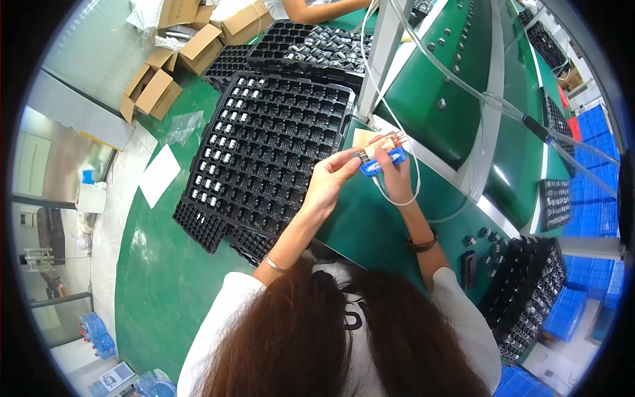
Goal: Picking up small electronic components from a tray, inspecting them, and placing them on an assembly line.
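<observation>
My right hand (395,177) grips a small blue fixture (372,169) with a white cable, and its thumb lies over the top. A copper-coloured piece with metal pins (397,137) sticks out beyond that hand. My left hand (329,177) is closed in a pinch at the fixture's left end. Between its fingertips and the fixture is a small dark metallic part (362,157), too small to name. A yellowish pad (362,137) shows just behind the fixture. Left of my hands lies a large black compartment tray (284,142), with small silver-and-black cylindrical parts (227,144) in its left columns.
More black trays (304,49) filled with parts stand at the back, near another person's arm (324,10). A green conveyor belt (423,86) carries scattered small parts. A metal post (387,56) and hoses rise beyond my hands. Loose parts (486,233) and a filled tray (532,291) sit at right.
</observation>
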Available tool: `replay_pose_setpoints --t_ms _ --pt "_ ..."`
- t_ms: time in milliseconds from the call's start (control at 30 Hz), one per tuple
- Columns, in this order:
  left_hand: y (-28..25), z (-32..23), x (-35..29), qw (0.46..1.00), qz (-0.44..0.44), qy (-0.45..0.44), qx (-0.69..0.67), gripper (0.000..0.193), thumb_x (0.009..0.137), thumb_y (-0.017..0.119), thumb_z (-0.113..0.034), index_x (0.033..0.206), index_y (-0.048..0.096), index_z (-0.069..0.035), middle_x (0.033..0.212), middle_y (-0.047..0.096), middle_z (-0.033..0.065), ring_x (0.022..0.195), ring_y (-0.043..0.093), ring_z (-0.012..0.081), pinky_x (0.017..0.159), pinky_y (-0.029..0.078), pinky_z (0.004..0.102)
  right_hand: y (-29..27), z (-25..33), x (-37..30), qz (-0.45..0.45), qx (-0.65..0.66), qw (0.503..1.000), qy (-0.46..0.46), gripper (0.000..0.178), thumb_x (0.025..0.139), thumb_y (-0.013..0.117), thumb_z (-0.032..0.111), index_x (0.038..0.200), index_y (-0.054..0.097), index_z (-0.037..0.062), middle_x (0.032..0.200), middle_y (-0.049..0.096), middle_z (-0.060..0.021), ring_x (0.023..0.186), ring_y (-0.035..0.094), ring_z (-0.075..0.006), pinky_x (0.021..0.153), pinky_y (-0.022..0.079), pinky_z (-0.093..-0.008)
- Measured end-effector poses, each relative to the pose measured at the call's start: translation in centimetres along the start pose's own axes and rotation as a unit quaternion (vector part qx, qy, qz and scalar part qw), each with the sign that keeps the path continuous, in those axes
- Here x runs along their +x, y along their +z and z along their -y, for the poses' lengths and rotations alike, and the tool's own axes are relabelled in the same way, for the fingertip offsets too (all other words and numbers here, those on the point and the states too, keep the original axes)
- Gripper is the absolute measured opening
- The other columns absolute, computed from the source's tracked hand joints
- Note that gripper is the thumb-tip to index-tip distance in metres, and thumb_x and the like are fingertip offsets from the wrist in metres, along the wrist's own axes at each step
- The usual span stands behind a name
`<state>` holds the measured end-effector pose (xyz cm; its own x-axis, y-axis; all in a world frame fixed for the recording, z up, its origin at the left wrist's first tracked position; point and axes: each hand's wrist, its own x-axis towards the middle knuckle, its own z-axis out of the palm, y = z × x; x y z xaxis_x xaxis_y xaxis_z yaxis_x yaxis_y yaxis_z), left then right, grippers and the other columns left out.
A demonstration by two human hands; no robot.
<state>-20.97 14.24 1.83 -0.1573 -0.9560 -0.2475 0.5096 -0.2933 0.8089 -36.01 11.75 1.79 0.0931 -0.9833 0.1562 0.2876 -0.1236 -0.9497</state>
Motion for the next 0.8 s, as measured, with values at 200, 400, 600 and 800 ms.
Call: replay_pose_setpoints --t_ms 200,400,600,800 --pt "-0.5 0.1 -0.4 1.000 0.001 0.004 0.015 0.034 0.084 0.064 -0.010 0.115 0.057 0.002 0.107 0.062 0.0077 0.095 0.057 0.0118 0.086 0.044 0.0234 0.6 -1.3 -0.4 0.029 0.022 0.999 -0.004 0.017 0.087 0.056 0.009 0.101 0.056 0.0006 0.089 0.060 -0.0010 0.079 0.056 -0.0071 0.068 0.046 -0.0210" --pt "-6.4 -2.8 -2.6 0.897 -0.189 0.213 0.337 0.037 0.082 0.064 -0.011 0.117 0.056 -0.005 0.112 0.059 0.0065 0.101 0.053 0.0130 0.085 0.045 0.0264 -1.6 -1.4 1.9 -0.070 -0.309 0.944 -0.091 0.022 0.083 0.062 0.020 0.093 0.059 0.0003 0.071 0.062 -0.0110 0.065 0.061 -0.0187 0.060 0.046 -0.0290" --pt "-16.1 -7.3 -6.6 0.606 -0.427 0.252 0.622 0.027 0.078 0.065 -0.017 0.102 0.061 -0.006 0.099 0.061 0.0085 0.093 0.055 0.0255 0.084 0.044 0.0343 -2.6 -2.6 2.8 -0.098 -0.501 0.853 -0.105 0.028 0.080 0.066 0.027 0.091 0.057 0.0024 0.072 0.061 -0.0169 0.065 0.060 -0.0336 0.057 0.045 -0.0371" --pt "-19.5 -7.9 -3.5 0.602 -0.387 0.230 0.659 0.014 0.078 0.065 -0.017 0.084 0.066 -0.005 0.085 0.063 0.0108 0.084 0.057 0.0284 0.077 0.044 0.0378 -2.1 -1.6 2.3 -0.075 -0.508 0.853 -0.090 0.047 0.075 0.072 0.029 0.107 0.050 0.0036 0.076 0.060 -0.0160 0.066 0.060 -0.0304 0.056 0.045 -0.0362"
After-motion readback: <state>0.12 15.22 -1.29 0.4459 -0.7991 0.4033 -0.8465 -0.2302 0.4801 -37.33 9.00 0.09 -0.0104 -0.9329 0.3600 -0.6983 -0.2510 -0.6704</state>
